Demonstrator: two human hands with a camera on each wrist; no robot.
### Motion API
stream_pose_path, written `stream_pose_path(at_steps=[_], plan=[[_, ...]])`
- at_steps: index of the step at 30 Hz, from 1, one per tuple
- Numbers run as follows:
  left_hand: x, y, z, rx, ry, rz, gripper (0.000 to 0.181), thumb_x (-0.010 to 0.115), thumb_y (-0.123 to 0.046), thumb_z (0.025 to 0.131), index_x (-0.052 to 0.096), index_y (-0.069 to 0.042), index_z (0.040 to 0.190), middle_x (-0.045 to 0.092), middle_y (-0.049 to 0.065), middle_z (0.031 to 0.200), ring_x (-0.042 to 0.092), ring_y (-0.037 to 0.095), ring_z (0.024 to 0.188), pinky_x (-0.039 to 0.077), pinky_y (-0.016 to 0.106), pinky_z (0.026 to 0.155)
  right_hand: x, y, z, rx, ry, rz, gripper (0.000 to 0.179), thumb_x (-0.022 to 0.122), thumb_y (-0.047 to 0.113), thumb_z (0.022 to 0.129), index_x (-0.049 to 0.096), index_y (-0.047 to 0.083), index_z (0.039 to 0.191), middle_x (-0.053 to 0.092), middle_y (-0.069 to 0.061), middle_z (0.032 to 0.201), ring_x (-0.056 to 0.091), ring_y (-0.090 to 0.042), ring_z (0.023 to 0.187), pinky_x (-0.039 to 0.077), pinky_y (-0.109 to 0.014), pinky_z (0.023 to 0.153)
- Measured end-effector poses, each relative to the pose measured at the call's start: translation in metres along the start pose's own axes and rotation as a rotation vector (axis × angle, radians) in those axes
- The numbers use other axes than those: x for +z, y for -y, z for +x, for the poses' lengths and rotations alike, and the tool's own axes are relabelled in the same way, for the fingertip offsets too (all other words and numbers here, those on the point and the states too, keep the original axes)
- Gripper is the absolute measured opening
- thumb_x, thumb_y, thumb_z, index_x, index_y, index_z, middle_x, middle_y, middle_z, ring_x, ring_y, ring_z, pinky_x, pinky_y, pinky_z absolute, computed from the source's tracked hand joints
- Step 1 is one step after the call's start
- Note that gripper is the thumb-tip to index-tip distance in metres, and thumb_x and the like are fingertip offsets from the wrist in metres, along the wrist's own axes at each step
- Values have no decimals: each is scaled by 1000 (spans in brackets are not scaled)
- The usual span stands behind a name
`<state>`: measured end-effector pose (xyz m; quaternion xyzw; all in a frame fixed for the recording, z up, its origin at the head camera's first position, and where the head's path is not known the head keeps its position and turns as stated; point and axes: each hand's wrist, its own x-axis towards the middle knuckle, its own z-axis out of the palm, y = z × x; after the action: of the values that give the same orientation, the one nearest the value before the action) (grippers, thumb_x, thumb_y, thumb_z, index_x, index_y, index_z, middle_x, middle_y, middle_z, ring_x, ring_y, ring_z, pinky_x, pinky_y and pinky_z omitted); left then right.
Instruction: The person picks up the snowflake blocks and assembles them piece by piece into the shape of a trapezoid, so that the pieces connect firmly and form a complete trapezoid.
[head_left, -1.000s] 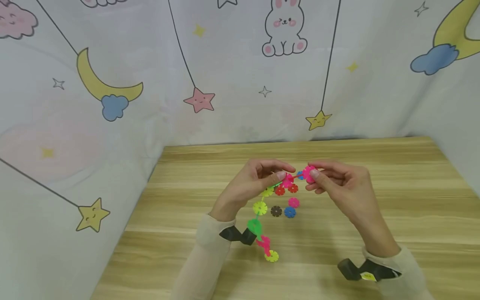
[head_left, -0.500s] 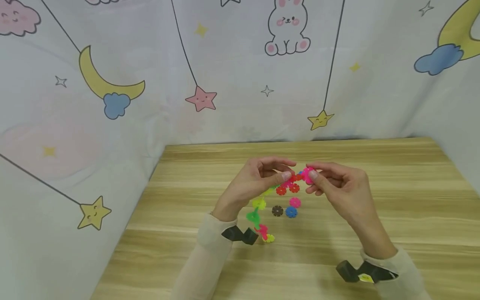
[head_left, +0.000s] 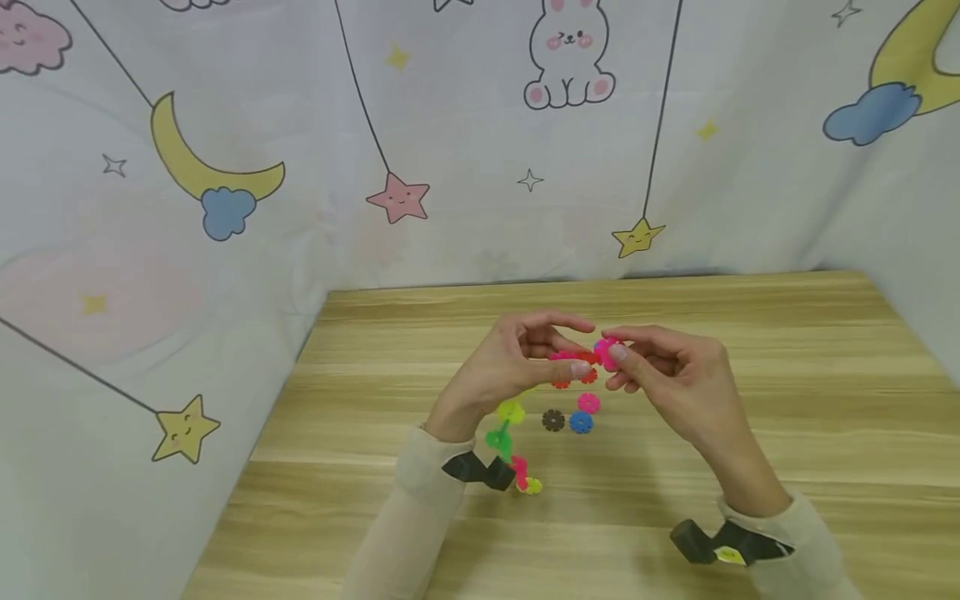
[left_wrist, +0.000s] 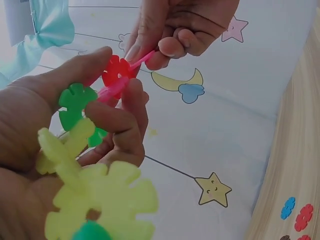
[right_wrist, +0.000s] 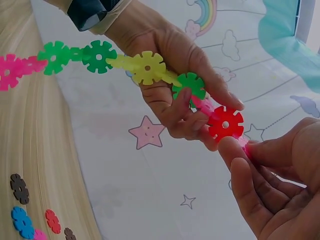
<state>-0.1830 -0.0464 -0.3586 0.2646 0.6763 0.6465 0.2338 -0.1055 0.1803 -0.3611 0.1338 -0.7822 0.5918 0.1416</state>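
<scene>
My left hand (head_left: 487,375) holds a chain of slotted plastic snowflake discs, its thumb and fingers around the end with the red disc (right_wrist: 218,131). In the right wrist view the chain runs back through a small green disc (right_wrist: 190,82), a yellow disc (right_wrist: 141,75) and further green and pink ones. A loose tail with a green disc (head_left: 498,442) hangs below the left wrist. My right hand (head_left: 686,371) pinches a pink disc (head_left: 606,356) between thumb and fingers. That disc meets the red one at its edge; how deep the slots sit is hidden by fingertips.
On the wooden table (head_left: 825,400) lie loose discs, among them a dark brown one (head_left: 553,411), a blue one (head_left: 581,431) and a pink one (head_left: 588,395). A printed white cloth (head_left: 465,125) stands behind and at the sides.
The right hand has moved slightly left with the pink disc, closing the gap to the left hand. The left thumb has shifted right onto the red disc. The chain's tail has swung up and left.
</scene>
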Motion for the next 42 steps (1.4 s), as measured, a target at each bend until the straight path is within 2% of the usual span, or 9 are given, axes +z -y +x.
stream_pose_path(at_steps=[5, 11, 20, 24, 27, 29, 32, 38, 42], plan=[[0, 0, -1, 0, 21, -20, 45, 79, -2, 96, 68, -4, 139, 82, -3, 96, 78, 13, 84, 61, 26, 75, -1, 1, 0, -32, 19, 3, 23, 73, -4, 98, 79, -1, 121, 81, 17, 96, 78, -11, 68, 62, -22, 65], [1, 2, -1, 16, 24, -66, 46, 80, -2, 95, 68, -8, 139, 82, 0, 93, 78, 12, 81, 59, 25, 74, 1, 0, 0, -57, 10, 7, 23, 73, -5, 98, 80, -1, 119, 82, 13, 94, 77, -8, 67, 61, -22, 64], [2, 0, -4, 46, 9, -51, 46, 76, 4, 95, 66, -5, 139, 79, -5, 89, 73, 10, 74, 59, 24, 71, 7, -4, 0, -70, 49, 160, 21, 67, -9, 100, 75, -11, 120, 83, 6, 90, 79, -13, 68, 63, -25, 63], [1, -1, -4, 35, 11, -49, 46, 75, 2, 97, 64, -5, 141, 80, -4, 95, 76, 12, 79, 60, 24, 74, 4, -4, 1, -59, 66, 123, 24, 67, -7, 101, 74, -8, 124, 81, 7, 89, 79, -12, 70, 64, -25, 67], [0, -2, -3, 30, 19, -29, 46, 75, -2, 98, 64, -9, 142, 80, 5, 106, 80, 23, 89, 62, 26, 77, 2, -3, 1, -29, 67, 84, 26, 69, -3, 102, 72, -4, 127, 80, 7, 91, 79, -12, 73, 64, -25, 70], [-1, -2, -3, 31, 25, 10, 44, 75, -7, 100, 65, -13, 142, 78, 11, 115, 81, 30, 97, 63, 29, 82, 2, -3, 1, -11, 69, 69, 27, 70, -2, 101, 69, -3, 128, 80, 7, 91, 79, -13, 72, 65, -26, 71], [-2, -2, -4, 42, 32, 67, 41, 73, -10, 101, 66, -15, 142, 76, 15, 123, 79, 30, 105, 63, 31, 88, 3, -5, 1, 9, 95, 58, 28, 72, -1, 100, 64, -2, 127, 80, 6, 88, 79, -14, 71, 65, -28, 69], [1, 2, -3, 57, 8, 80, 34, 72, -7, 102, 68, -6, 136, 80, 16, 103, 73, 17, 83, 60, 27, 77, 8, -23, 5, 20, 194, 103, 26, 67, 0, 104, 57, -2, 128, 80, 7, 87, 77, -16, 69, 65, -31, 68], [-1, 2, -3, 48, -20, 89, 32, 72, -6, 102, 69, -6, 134, 81, 12, 96, 70, 16, 74, 56, 26, 70, 7, -52, 11, 41, 174, 104, 17, 60, 3, 108, 61, -5, 124, 78, -4, 87, 77, -19, 71, 64, -32, 68]])
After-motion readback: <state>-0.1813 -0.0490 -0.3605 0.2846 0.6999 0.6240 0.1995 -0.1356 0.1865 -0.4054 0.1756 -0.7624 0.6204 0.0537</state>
